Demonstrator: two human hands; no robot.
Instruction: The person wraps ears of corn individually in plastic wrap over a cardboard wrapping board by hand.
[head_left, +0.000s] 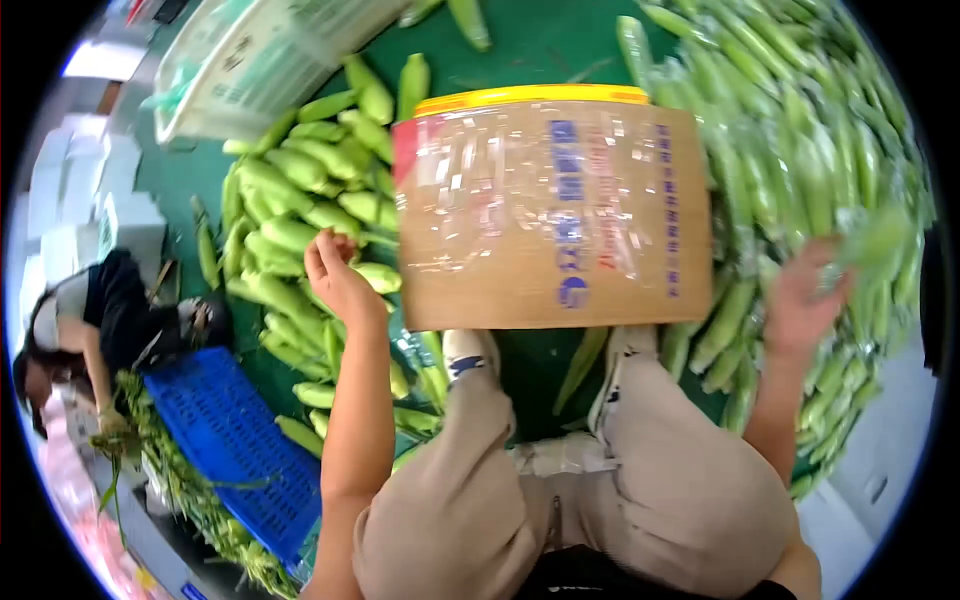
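Note:
My left hand (342, 272) is over the left pile of bare green corn cobs (300, 165), with its fingers curled; whether anything lies between them is hidden. On the right, my right hand (808, 295) is blurred and holds a green cob (873, 245) in clear wrapping, above a large heap of wrapped cobs (745, 160). Between the hands, a flat brown cardboard box (520, 230) with blue and red print and shiny clear film on top lies in front of my knees. A yellow strip (530, 97) shows along its far edge.
A white crate (250, 75) stands at the upper left. At the lower left are a blue crate (235, 440) and a heap of green leaves (190, 480). Beyond them another person (100, 320) bends over, one gloved hand at some leaves. White boxes (85, 185) stand behind.

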